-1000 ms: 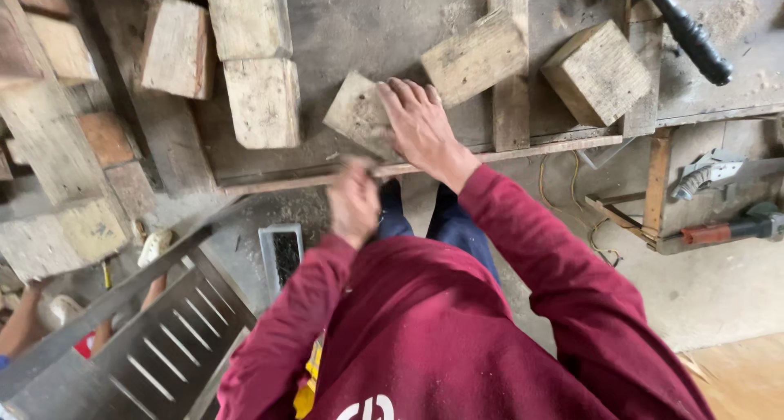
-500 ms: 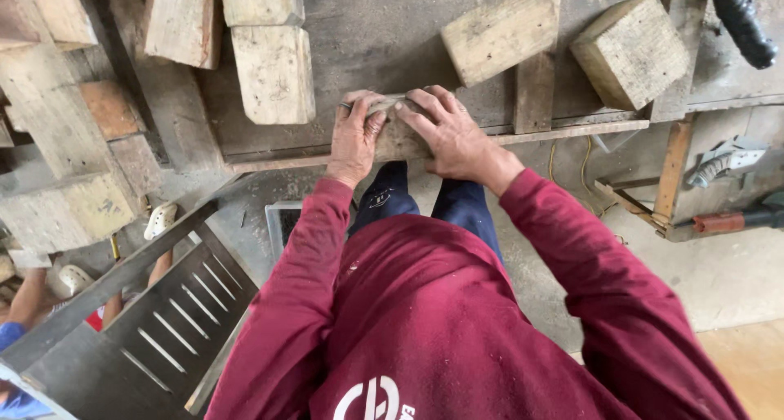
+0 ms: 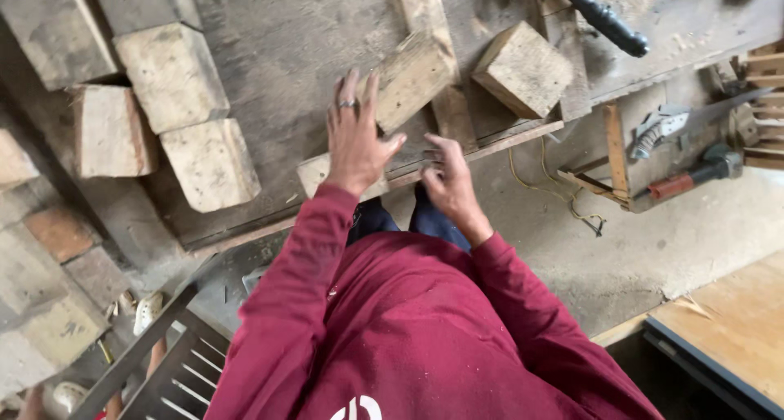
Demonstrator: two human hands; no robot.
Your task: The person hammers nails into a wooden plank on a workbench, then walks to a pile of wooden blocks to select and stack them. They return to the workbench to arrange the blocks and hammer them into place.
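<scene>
My left hand (image 3: 355, 138), a ring on one finger, lies with fingers spread over a flat pale wooden block (image 3: 314, 173) at the near edge of the worn workbench (image 3: 278, 52). Its fingertips reach toward a longer wooden block (image 3: 412, 77) lying at an angle. My right hand (image 3: 449, 181) hovers just off the bench edge, fingers loosely curled and apart, holding nothing. Dark red sleeves cover both arms.
A cube-shaped block (image 3: 523, 69) and a black handle (image 3: 600, 15) sit at the bench's far right. Several chunky blocks (image 3: 188, 118) are piled at the left. A hand saw (image 3: 665, 126) and a red-handled tool (image 3: 686, 175) lie on the floor at right. A metal grate (image 3: 175, 363) stands lower left.
Both hands were pressed together on the small block at the bench edge. Now the left hand is spread over it and the right hand has drawn back off the edge.
</scene>
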